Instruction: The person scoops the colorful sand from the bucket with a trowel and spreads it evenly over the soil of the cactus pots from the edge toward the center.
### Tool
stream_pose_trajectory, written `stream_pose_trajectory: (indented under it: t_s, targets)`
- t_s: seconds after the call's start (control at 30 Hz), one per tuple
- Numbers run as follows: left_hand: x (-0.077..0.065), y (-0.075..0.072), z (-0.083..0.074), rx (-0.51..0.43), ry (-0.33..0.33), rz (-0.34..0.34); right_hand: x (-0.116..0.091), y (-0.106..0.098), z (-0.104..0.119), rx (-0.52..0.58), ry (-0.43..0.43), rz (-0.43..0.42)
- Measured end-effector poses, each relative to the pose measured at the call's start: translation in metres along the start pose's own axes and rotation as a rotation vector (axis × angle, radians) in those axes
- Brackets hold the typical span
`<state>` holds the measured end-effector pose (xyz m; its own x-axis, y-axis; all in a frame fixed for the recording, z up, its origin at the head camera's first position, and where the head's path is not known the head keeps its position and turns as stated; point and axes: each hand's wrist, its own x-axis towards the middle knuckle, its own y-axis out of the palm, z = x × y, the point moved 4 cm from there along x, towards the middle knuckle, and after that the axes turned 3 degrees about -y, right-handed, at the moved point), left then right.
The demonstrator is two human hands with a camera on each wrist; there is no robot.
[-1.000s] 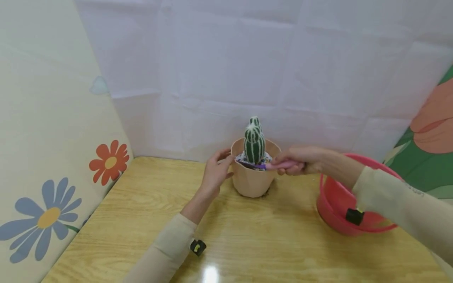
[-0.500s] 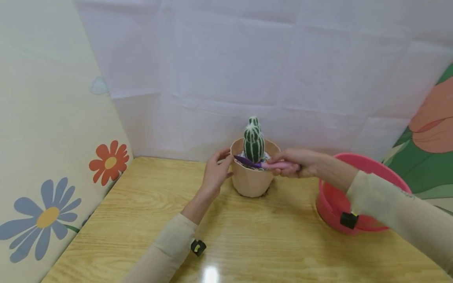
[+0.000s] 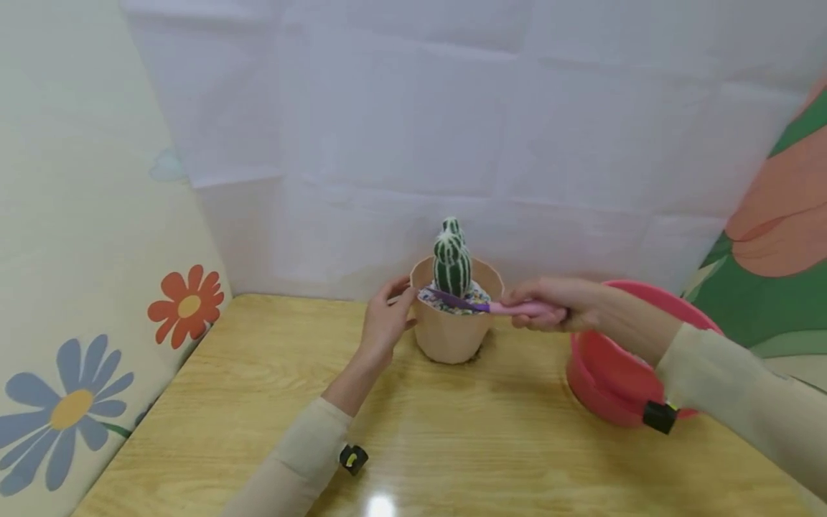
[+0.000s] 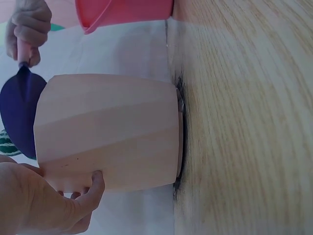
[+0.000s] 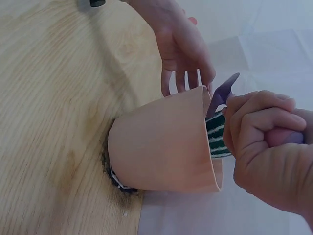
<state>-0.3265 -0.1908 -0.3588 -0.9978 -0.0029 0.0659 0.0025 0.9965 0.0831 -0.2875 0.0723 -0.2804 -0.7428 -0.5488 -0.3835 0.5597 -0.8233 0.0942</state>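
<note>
A peach flowerpot point(image 3: 452, 339) stands upright on the wooden table, holding a green, white-striped cactus point(image 3: 451, 269) in a bed of multicoloured gravel point(image 3: 477, 296). My left hand point(image 3: 384, 321) holds the pot's left side, its thumb and fingers spread around the wall near the rim. In my right hand point(image 3: 550, 305) is the pink handle of a hand trowel point(image 4: 22, 110), gripped with curled fingers. The trowel's purple blade lies across the pot's mouth, over the gravel in front of the cactus. In the right wrist view, my right fist hides part of the cactus and trowel.
On the right stands a red tub point(image 3: 604, 391), partly beneath my right forearm. Dark soil point(image 5: 115, 182) rings the pot's base on the table point(image 3: 446, 445). A white sheet point(image 3: 362, 143) hangs behind, and a flower-printed panel point(image 3: 77, 215) is at left.
The right hand has shifted the trowel blade from the left rim to over the gravel, uncovering more coloured stones. The left hand keeps its hold on the pot. The head view has turned slightly.
</note>
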Motion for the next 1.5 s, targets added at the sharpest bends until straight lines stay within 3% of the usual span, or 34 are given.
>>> stream_pose_trajectory:
  t_s: [0.1,0.37,0.67,0.77,0.93,1.1,1.33,1.5]
  targets:
    - [0.002,-0.001,0.001,0.006,0.003,0.001,-0.012,-0.004,-0.002,-0.079,-0.029,-0.036]
    - [0.008,-0.013,0.002,0.012,-0.005,0.001,-0.049,-0.015,-0.006,-0.245,-0.089,-0.228]
    - [0.015,-0.038,0.003,0.005,-0.026,-0.020,-0.075,-0.024,-0.010,-0.248,-0.177,-0.212]
    - [0.016,-0.041,0.002,0.006,-0.029,-0.019,-0.088,-0.033,-0.013,-0.225,-0.174,-0.233]
    - [0.017,-0.044,0.001,0.011,-0.041,-0.009,-0.111,-0.050,-0.020,-0.279,-0.141,-0.282]
    - [0.020,-0.050,0.000,0.002,-0.038,0.000,-0.128,-0.070,-0.025,-0.402,-0.141,-0.345]
    - [0.023,-0.053,0.001,-0.016,-0.076,0.036,-0.150,-0.106,-0.030,-0.677,-0.102,-0.515]
    - [0.024,-0.058,-0.001,-0.010,-0.087,0.043,-0.151,-0.115,-0.030,-0.815,-0.153,-0.509]
